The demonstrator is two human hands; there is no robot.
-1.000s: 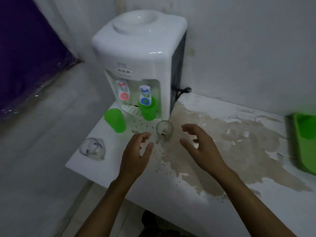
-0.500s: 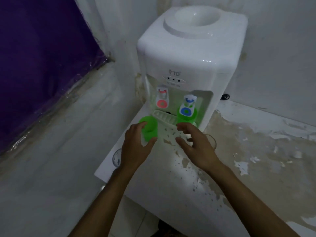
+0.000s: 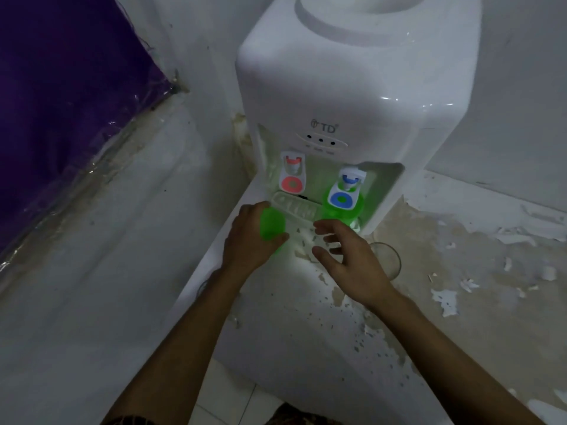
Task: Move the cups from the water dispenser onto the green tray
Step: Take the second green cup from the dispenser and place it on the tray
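A white water dispenser (image 3: pixel 352 102) stands on the counter against the wall. A green cup (image 3: pixel 343 214) sits in its bay under the blue tap. My left hand (image 3: pixel 250 240) is wrapped around a second green cup (image 3: pixel 271 223) standing on the counter in front of the red tap. My right hand (image 3: pixel 346 256) hovers with fingers spread just below the cup under the blue tap, touching nothing. A clear glass (image 3: pixel 386 260) stands behind my right hand, partly hidden by it. The green tray is out of view.
The white counter (image 3: pixel 460 271) has peeling, stained paint and ends in an edge at the left, close to my left hand. A clear glass object (image 3: pixel 204 285) by that edge is mostly hidden by my left forearm. A purple sheet (image 3: pixel 61 87) covers the left wall.
The camera has moved in closer and turned left, so the tray left the view. My left hand reached the left green cup and closed around it. My right hand advanced toward the dispenser bay.
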